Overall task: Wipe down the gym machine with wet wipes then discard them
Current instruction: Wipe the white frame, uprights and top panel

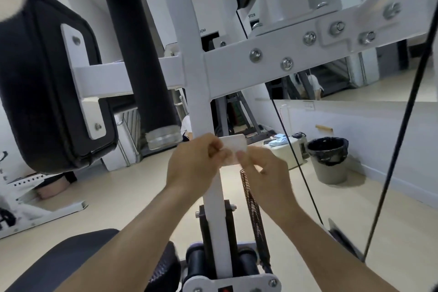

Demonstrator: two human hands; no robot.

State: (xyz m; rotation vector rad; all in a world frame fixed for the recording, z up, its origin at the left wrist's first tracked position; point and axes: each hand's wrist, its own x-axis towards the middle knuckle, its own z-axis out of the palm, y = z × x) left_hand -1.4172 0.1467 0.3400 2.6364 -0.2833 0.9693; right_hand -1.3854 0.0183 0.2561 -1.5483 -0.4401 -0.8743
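Nearest me, my left hand (194, 161) and right hand (263, 173) meet at mid-frame. The fingers (216, 149) of both are curled, pinching the wet wipe (233, 147) — left at its left end, right at its lower right edge. The wipe sits just past my knuckles, long axis running side to side. It is a small flat white rectangle, folded or still sacheted — I cannot tell which. Directly behind it stands the machine's white upright post (201, 106), so I judge the next reach goes straight ahead. Farther right, a black-lined bin (329, 173) stands on the floor (142, 185).
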